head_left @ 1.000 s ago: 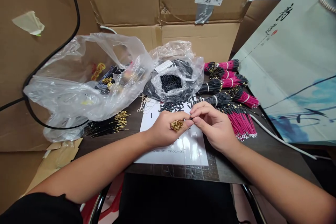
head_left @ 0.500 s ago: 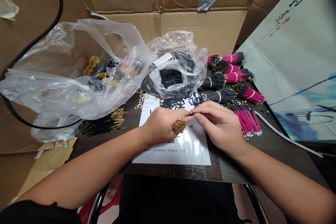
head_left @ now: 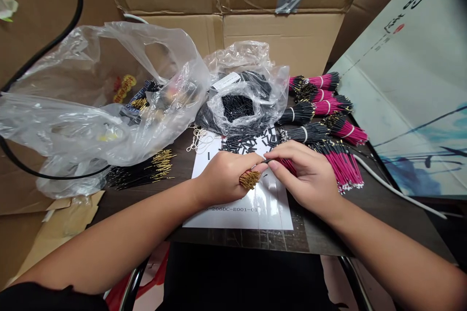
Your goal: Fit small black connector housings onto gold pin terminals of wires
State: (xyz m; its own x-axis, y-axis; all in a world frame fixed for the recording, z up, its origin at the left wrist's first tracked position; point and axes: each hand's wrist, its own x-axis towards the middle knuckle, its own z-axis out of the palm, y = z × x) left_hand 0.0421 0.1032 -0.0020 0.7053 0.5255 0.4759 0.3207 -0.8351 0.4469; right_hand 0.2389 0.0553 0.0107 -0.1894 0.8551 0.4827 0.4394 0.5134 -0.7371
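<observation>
**Close work at the table (head_left: 379,218)**

The left hand (head_left: 222,177) clenches a bunch of gold-tipped pins (head_left: 250,180), which jut out below its fingers. The right hand (head_left: 306,177) has a tight grip on a thin black sleeve (head_left: 266,160), pinched just beside the left fingertips. Both hands rest above a printed sheet (head_left: 270,214). Bundled magenta wires (head_left: 343,167) lie at 2 o'clock, and a plastic bag of black sleeves (head_left: 237,107) sits at 12 o'clock.

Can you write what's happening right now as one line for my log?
left hand: gold pins | right hand: thin black piece | below: white printed sheet
</observation>
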